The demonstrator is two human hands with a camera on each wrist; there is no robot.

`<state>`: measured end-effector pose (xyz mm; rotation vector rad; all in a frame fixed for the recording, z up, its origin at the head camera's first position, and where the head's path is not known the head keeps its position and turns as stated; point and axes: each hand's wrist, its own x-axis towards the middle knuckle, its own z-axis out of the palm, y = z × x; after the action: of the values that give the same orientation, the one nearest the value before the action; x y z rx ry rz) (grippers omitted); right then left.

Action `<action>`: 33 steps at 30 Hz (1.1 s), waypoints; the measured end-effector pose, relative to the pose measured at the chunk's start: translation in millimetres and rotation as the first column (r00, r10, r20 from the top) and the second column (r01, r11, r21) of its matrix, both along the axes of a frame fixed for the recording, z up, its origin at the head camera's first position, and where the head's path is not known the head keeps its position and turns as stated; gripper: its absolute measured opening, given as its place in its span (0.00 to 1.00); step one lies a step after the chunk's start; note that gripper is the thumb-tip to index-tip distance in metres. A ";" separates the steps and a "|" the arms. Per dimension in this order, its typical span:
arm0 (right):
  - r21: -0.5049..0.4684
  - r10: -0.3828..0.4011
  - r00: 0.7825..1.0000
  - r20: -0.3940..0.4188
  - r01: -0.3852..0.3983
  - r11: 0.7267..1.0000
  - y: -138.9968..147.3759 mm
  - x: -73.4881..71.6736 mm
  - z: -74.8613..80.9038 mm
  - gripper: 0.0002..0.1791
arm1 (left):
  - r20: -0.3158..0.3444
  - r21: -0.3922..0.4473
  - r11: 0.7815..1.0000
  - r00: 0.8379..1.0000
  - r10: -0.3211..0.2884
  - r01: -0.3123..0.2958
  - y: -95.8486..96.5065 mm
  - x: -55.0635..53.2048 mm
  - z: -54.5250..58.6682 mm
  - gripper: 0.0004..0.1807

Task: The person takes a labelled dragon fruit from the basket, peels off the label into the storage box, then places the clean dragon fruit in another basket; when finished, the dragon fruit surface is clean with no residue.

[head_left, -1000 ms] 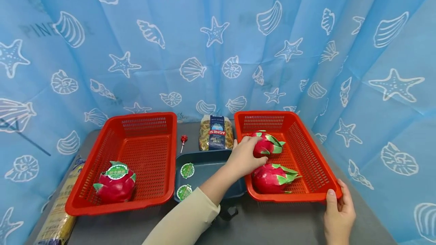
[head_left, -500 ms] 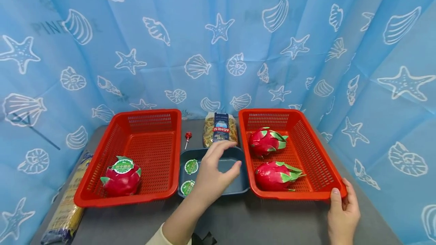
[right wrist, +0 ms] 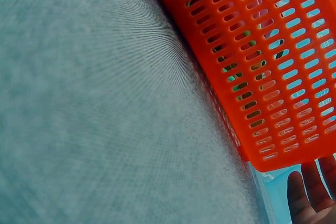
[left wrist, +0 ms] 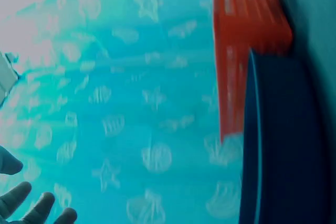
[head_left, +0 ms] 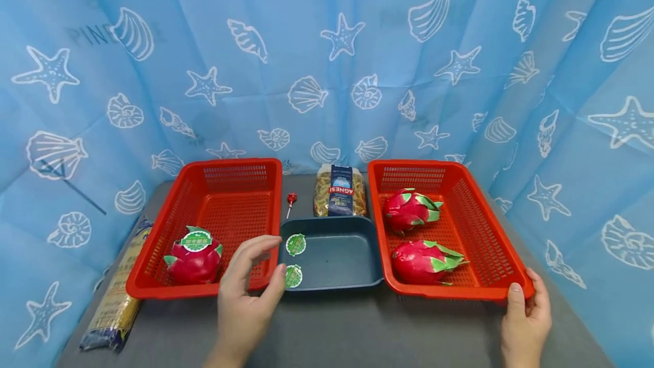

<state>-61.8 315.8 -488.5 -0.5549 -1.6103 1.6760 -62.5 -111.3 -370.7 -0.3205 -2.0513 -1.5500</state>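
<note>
My left hand [head_left: 247, 294] hovers in front of the tray and the left basket, holding nothing, its fingers loosely curved and thumb apart. In the left wrist view its fingertips [left wrist: 39, 208] show at the lower left. With my right hand [head_left: 526, 320] I grip the near right corner of the right red basket [head_left: 493, 229], thumb over the rim. Inside that basket lie two dragon fruits, one farther back [head_left: 409, 210] and one nearer [head_left: 424, 263]. A third dragon fruit [head_left: 194, 266], with a green label, sits in the left red basket [head_left: 232, 214].
Between the baskets stands a dark blue tray [head_left: 339, 254] with two round green stickers [head_left: 294, 245] at its left side. Behind it are a pasta bag [head_left: 340, 191] and a red lollipop [head_left: 292, 199]. A long spaghetti pack [head_left: 120, 294] lies at far left, before the curtain [head_left: 337, 95].
My left hand has drawn back from the dragon fruits in the right basket, passing leftward over the tray with nothing in it. My right hand keeps its grip on the basket corner.
</note>
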 end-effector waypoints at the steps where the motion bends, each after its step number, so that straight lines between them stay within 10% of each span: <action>1: -0.004 -0.003 1.000 -0.005 0.003 1.000 0.4 0.1 0.3 0.25 | -0.009 0.001 0.999 0.999 0.040 -0.040 -5.7 3.1 -1.3 0.29; 5: -0.007 -0.003 1.000 0.015 0.003 1.000 0.8 0.6 1.0 0.25 | -0.088 0.034 0.987 0.983 0.161 -0.159 -33.3 11.4 -11.7 0.27; 10: -0.012 0.014 0.999 0.045 -0.014 1.000 0.0 -0.6 0.5 0.25 | -0.161 0.079 0.940 0.926 0.341 -0.333 -71.0 15.6 -25.8 0.23; 12: -0.005 0.017 0.999 0.044 -0.017 1.000 -0.1 -0.8 0.2 0.25 | -0.096 0.046 0.893 0.888 0.450 -0.448 -84.7 17.0 -28.8 0.22; 17: 0.003 0.021 1.000 0.009 -0.021 1.000 -0.7 0.0 1.0 0.25 | 0.027 -0.053 0.735 0.735 0.678 -0.676 -117.5 13.9 -44.5 0.21; 21: -0.001 0.024 1.000 0.006 -0.024 1.000 -2.1 -0.1 0.9 0.25 | 0.100 -0.109 0.670 0.662 0.742 -0.734 -143.2 7.4 -68.2 0.23; 27: 0.000 0.026 0.999 0.032 -0.026 1.000 -3.1 -0.9 -1.7 0.25 | 0.264 -0.259 0.717 0.667 0.697 -0.647 -162.8 2.4 -101.2 0.27; 33: -0.003 0.013 1.000 0.024 -0.013 1.000 -1.7 0.0 0.0 0.25 | 0.268 -0.232 0.731 0.681 0.682 -0.641 -165.5 -4.8 -114.8 0.26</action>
<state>-61.8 314.0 -488.5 -0.5695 -1.6324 1.6866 -67.3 -276.8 -485.4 0.6526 -2.1567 -1.0589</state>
